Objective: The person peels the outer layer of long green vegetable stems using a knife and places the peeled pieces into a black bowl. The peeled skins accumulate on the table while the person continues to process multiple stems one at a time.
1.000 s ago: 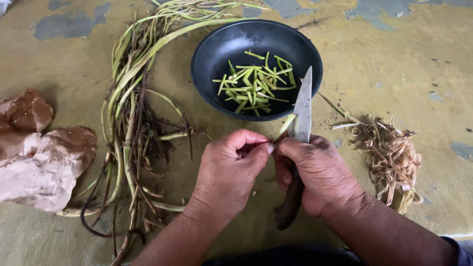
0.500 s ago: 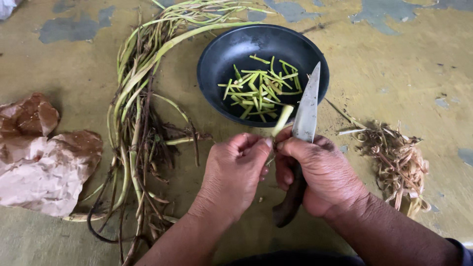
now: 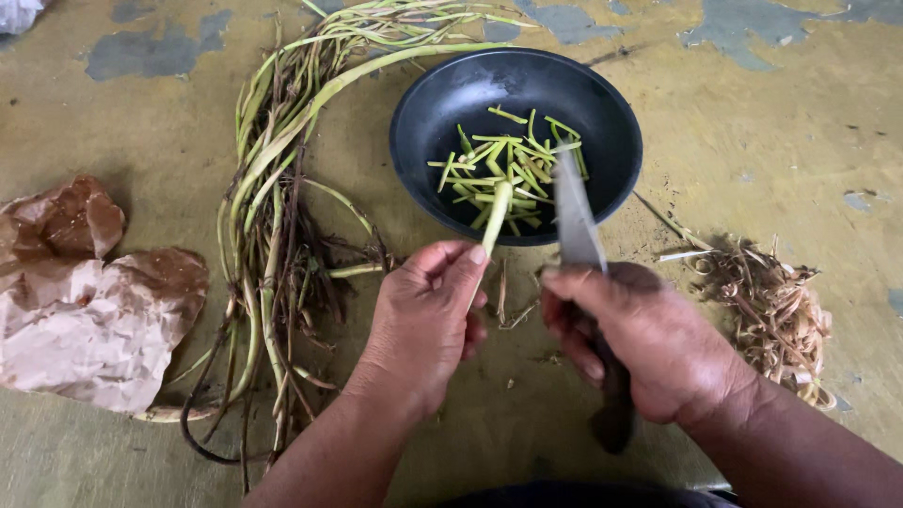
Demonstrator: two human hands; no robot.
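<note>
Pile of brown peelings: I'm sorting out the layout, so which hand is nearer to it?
Right. The right hand is just beside the pile of brown peelings; the left hand is farther, beyond it.

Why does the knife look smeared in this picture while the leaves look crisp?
In the head view the knife blade and right hand show motion blur; the left hand, dark bowl and cut stems stay sharp. Lighting is soft and even, with only faint shadows and no glare.

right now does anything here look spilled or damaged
Nothing spilled: the cut green pieces all lie inside the dark bowl. Only the yellow floor looks damaged, its paint worn off in grey patches. Peelings sit heaped in one pile.
</note>
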